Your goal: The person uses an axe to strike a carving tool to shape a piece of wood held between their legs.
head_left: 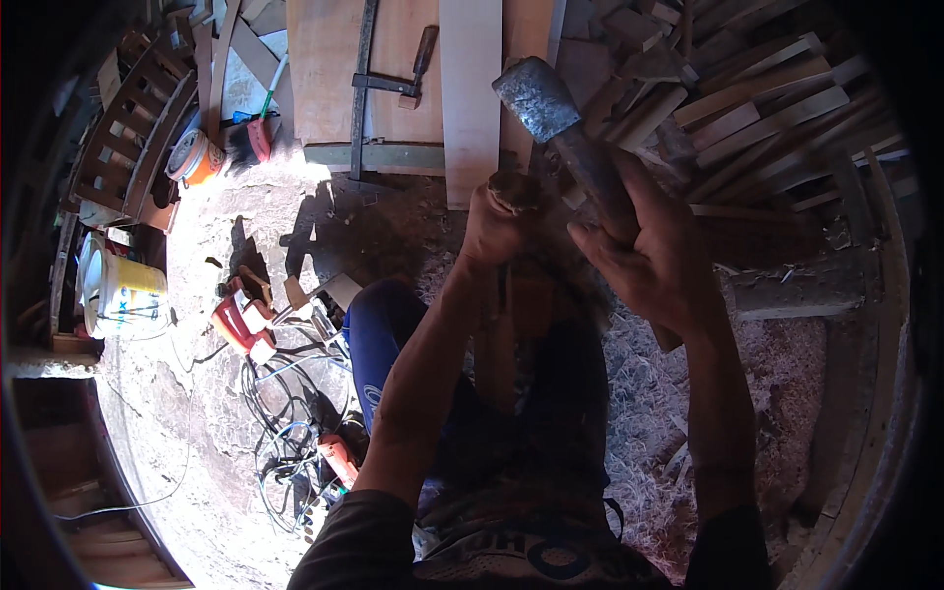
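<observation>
My right hand (654, 251) is closed round the wooden handle of a hammer (539, 98). Its worn metal head is raised up and to the left, above my left hand. My left hand (492, 228) is a fist round an upright chisel (513, 190), of which mainly the battered top of the wooden handle shows. The hammer head and the chisel top are apart. Below my left fist, between my knees, lies a piece of wood (497, 359) in shadow; where the chisel's tip meets it I cannot tell.
Ahead stand pale boards (472, 98) and a bar clamp (364, 88). Stacked wood offcuts (757, 108) fill the far right. On the left are an orange bucket (197, 159), a white bucket (128, 290), a red power tool (244, 323) and tangled cables (285, 462). Wood shavings (728, 413) cover the right floor.
</observation>
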### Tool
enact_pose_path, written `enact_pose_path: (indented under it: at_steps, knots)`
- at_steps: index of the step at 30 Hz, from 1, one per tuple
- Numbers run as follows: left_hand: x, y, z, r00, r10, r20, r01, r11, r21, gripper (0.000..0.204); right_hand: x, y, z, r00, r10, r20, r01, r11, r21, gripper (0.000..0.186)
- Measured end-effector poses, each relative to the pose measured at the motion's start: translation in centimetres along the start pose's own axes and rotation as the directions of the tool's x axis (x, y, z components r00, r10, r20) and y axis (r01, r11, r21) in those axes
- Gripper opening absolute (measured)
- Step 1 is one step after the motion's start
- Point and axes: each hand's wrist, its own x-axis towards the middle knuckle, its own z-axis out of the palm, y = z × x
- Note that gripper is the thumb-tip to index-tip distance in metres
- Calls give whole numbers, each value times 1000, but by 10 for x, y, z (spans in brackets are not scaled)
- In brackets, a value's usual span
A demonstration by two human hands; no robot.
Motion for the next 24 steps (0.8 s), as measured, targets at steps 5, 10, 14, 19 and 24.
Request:
enact_pose_path:
  at_steps: [5, 10, 14, 19, 24]
  knots:
    - [2, -1, -20, 958, -142, -248, 138, 990, -32, 5, -17, 7, -3, 983, 180, 29, -179, 983, -42, 58]
    - [-8, -7, -4, 959, 38, -282, -24, 998, 52, 9, -27, 6, -3, 986, 151, 69, -141, 980, -138, 59]
    - [-37, -6, 6, 984, 160, -85, -145, 978, 153, 29, -39, 24, 6, 978, -209, -23, 196, 945, -260, 66]
    - [-63, -16, -3, 990, 128, -59, -120, 984, 129, 24, -59, 30, 19, 972, -54, 228, 186, 770, -611, 68]
    - [-68, -27, 3, 948, 311, 60, -309, 863, 400, 25, -77, 57, 30, 969, 45, 241, 109, 803, -587, 65]
